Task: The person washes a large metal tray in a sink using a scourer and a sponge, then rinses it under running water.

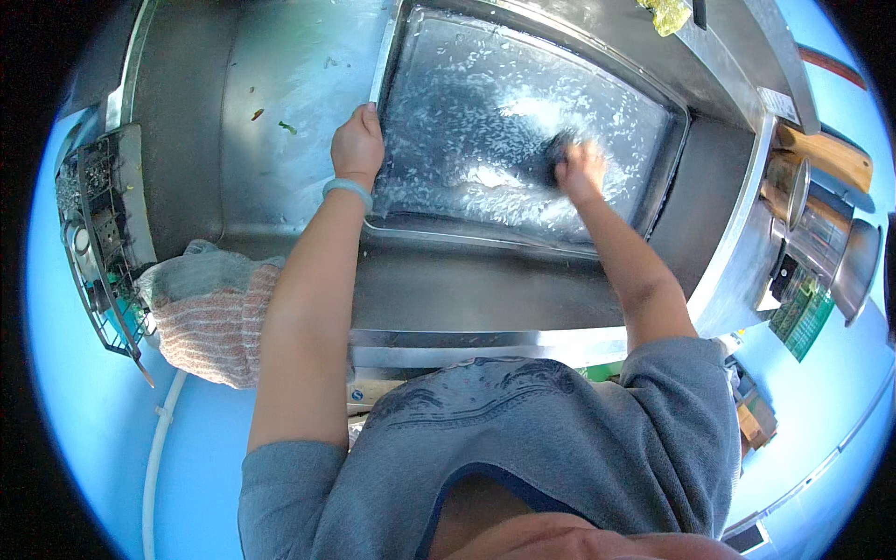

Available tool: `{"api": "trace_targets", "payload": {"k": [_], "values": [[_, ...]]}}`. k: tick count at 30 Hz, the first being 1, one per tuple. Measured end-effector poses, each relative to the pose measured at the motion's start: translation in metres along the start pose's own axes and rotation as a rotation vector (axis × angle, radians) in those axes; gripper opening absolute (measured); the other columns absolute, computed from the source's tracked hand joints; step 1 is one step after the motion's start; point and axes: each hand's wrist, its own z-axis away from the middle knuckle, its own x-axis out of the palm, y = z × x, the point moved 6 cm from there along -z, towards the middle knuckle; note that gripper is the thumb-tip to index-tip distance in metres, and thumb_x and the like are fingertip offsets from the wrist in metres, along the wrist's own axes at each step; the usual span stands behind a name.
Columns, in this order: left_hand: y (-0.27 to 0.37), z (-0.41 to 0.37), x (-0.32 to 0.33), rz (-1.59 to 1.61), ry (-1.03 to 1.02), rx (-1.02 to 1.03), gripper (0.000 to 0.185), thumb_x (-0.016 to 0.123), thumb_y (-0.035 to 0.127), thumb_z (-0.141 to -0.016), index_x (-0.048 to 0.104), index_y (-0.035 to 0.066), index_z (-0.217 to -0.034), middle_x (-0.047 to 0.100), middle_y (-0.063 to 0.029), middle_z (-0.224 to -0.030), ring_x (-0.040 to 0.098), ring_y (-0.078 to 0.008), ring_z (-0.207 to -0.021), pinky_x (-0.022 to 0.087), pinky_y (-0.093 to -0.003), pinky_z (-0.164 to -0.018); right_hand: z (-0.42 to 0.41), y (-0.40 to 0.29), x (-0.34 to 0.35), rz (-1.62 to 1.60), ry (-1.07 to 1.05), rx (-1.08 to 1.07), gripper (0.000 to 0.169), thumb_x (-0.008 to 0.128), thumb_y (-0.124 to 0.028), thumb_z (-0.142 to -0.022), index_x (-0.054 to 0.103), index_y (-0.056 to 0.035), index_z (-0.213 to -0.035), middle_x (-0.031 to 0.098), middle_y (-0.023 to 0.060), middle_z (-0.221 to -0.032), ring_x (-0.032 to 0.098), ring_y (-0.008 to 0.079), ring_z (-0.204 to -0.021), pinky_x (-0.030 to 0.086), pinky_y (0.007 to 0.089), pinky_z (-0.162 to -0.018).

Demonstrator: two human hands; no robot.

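A large rectangular metal tray point(483, 241) rests in a stainless steel sink point(476, 287). Water and many white, rice-like grains point(483, 119) are spread across the tray's floor. My left hand point(358, 143) grips the tray's left rim, thumb uppermost, with a pale green bangle on the wrist. Over the right half of the tray, my right hand point(582, 168) is blurred by motion. Its fingers close on a dark scrubbing pad point(558, 157) against the tray's floor; the blur hides the pad's exact shape.
Food scraps point(287, 127) lie on the sink floor at left. A wire rack point(105, 238) with a scourer hangs at the left edge, beside a striped cloth point(210, 315). Cutting boards point(829, 157) and metal pans point(857, 269) stand on the right. Something yellow point(665, 15) sits at the far ledge.
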Motion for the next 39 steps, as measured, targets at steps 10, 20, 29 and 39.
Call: {"api": "trace_targets", "payload": {"k": [10,20,29,39], "values": [[0.002,0.000,-0.001,0.031,0.009,0.029,0.040,0.031,0.034,-0.089,0.058,0.004,-0.089,0.058,-0.0221,-0.075,0.053,-0.0418,-0.070,0.042,-0.0462,-0.063,-0.034,-0.100,-0.015,-0.267,0.171,-0.164,0.024,0.060,-0.016,-0.062,0.057,-0.0095,-0.085,0.046,0.0127,-0.092,0.048,0.0279,-0.087,0.035,0.0400,-0.075],[0.008,0.006,-0.001,-0.307,-0.156,-0.072,0.041,0.027,0.036,-0.089,0.052,0.004,-0.095,0.059,-0.0210,-0.086,0.056,-0.0392,-0.080,0.044,-0.0465,-0.070,0.060,0.068,-0.181,-1.432,-0.222,-0.009,0.032,0.057,-0.011,-0.073,0.052,-0.0048,-0.104,0.057,0.0072,-0.096,0.057,0.0172,-0.081,0.047,0.0297,-0.070],[0.036,0.046,-0.034,-0.534,-0.361,-0.020,0.054,0.042,0.033,-0.084,0.026,0.003,-0.126,0.039,-0.0276,-0.117,0.048,-0.0452,-0.097,0.040,-0.0470,-0.084,0.101,0.088,-0.051,-0.637,-0.204,0.232,0.035,0.058,-0.019,-0.067,0.057,-0.0080,-0.099,0.058,0.0187,-0.094,0.055,0.0315,-0.091,0.043,0.0366,-0.080],[-0.081,0.060,-0.010,-0.397,-0.604,-0.336,0.054,0.047,0.028,-0.083,0.030,-0.004,-0.122,0.049,-0.0254,-0.109,0.048,-0.0372,-0.102,0.038,-0.0411,-0.088,0.171,0.203,0.021,-1.060,-0.054,0.852,0.046,0.060,-0.024,-0.071,0.052,0.0016,-0.108,0.059,0.0159,-0.099,0.057,0.0227,-0.093,0.042,0.0306,-0.080]]}}
